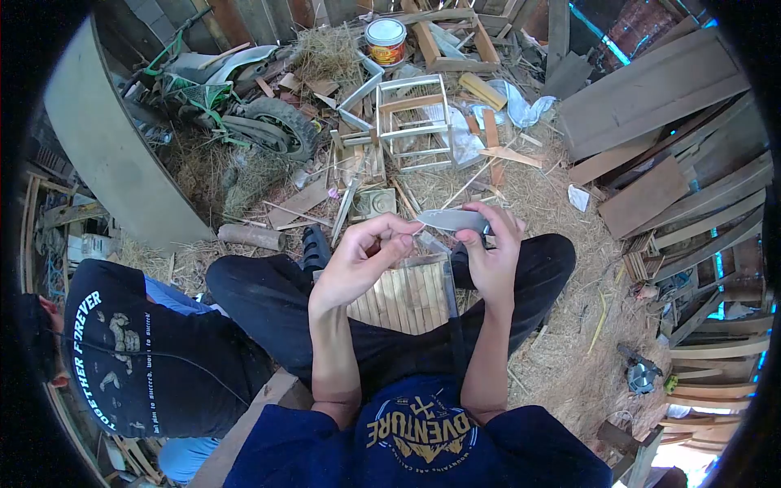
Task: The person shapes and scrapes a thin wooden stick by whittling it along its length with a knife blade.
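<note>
Between my two raised hands is a grey, blade-shaped flat piece (452, 220), lying roughly level. My right hand (495, 252) grips its right end between thumb and fingers. My left hand (370, 259) is at its left tip, thumb and fingers pinched together; what they hold, if anything, is too small to make out. Below the hands, a panel of light wooden slats (403, 297) with a grey edge rests at my lap between my crossed legs.
A person in a black shirt (163, 350) sits close at my left. Ahead are a small wooden frame (413, 122), a paint bucket (386, 42) and a motorbike (236, 114). Boards (651, 89) lean at the right, near a power tool (641, 376) on the straw-covered floor.
</note>
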Tool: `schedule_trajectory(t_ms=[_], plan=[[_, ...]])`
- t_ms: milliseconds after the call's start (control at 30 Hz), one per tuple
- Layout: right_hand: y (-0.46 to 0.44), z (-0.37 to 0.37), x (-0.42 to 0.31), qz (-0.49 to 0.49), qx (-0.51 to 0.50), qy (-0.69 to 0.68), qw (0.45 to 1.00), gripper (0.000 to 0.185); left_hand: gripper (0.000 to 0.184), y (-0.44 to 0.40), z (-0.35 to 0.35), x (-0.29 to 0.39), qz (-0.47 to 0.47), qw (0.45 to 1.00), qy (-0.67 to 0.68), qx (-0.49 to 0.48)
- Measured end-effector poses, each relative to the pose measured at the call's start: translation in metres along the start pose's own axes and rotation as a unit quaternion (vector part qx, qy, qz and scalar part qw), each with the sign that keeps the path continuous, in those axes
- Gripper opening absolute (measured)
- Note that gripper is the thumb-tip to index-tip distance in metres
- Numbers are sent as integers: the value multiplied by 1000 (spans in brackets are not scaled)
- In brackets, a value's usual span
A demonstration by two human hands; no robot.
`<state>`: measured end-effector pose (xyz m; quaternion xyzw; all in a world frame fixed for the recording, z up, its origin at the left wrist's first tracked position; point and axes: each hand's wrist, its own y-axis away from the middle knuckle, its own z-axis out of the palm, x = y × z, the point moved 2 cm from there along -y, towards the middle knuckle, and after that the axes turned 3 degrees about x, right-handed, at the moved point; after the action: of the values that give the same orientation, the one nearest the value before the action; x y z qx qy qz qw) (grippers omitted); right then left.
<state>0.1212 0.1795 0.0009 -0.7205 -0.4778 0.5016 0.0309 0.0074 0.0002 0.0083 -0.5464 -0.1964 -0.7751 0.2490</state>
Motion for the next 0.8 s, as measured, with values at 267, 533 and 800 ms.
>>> schedule_trajectory(t_ms=[267,533,800], plan=[[1,-20,48,128,153,-61,978,34,22,14,-18,9,9,998,-66,-17],[12,1,45,199,65,-128,969,35,26,-5,-8,8,-18,989,-85,121],[0,30,-12,76,-34,-155,984,43,27,-13,-3,-7,48,981,-124,143]])
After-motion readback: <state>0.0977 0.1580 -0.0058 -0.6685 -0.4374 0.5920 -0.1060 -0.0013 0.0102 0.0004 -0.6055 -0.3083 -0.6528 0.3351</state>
